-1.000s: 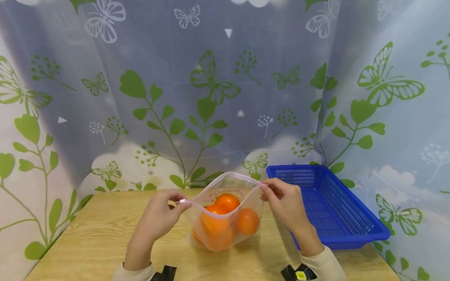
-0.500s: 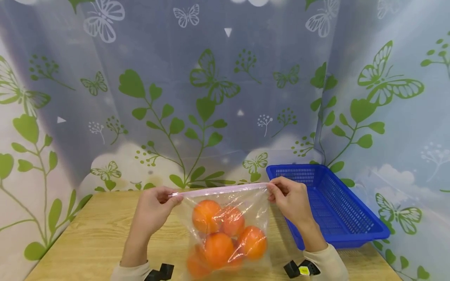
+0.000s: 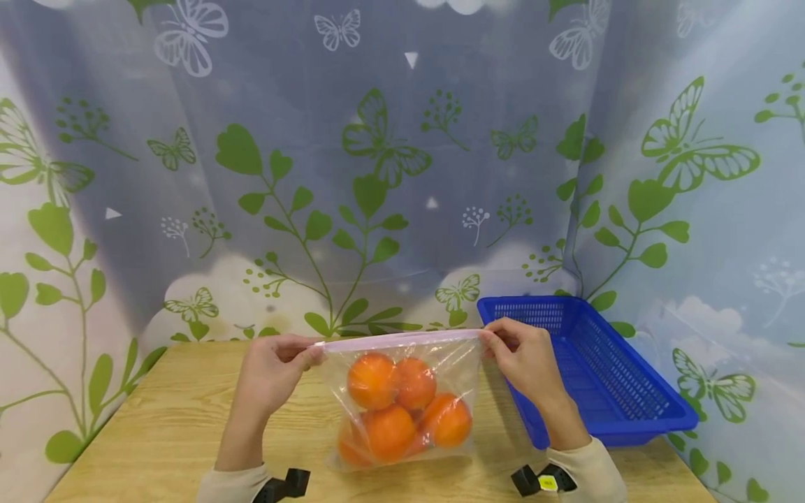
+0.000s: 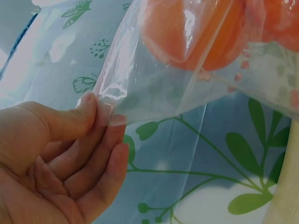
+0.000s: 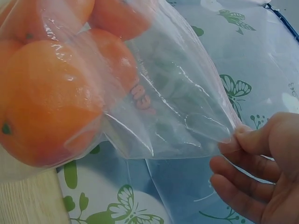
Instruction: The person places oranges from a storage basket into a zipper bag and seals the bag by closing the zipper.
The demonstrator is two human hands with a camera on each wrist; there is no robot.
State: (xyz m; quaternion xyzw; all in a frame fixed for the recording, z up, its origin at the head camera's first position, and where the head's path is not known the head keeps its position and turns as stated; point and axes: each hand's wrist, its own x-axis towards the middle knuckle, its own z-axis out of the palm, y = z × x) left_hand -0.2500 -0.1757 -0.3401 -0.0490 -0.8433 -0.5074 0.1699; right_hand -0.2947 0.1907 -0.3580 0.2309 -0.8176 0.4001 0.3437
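A clear plastic zip bag (image 3: 464, 363) with a pale pink top strip holds several oranges (image 3: 391, 433), bunched in its lower part. The strip is stretched nearly straight between both hands. My left hand (image 3: 272, 370) pinches its left end, thumb against forefinger, by the small white slider (image 3: 319, 344). At the other end my right hand (image 3: 523, 356) pinches the top corner in the same way. In the left wrist view, the thumb and fingertips grip the film of the bag (image 4: 154, 93). Red print shows on the bag (image 5: 173, 116) in the right wrist view.
On the right of the wooden table (image 3: 170, 419) stands a blue perforated plastic basket (image 3: 654, 423), close beyond my right hand. A patterned cloth (image 3: 402, 175) with butterflies and leaves hangs behind the table and along its sides.
The bag's mouth, wide apart one second ago, is now drawn into a straight line. Both hands have spread outward, and the bag's lower end has swung toward the front, then partly back.
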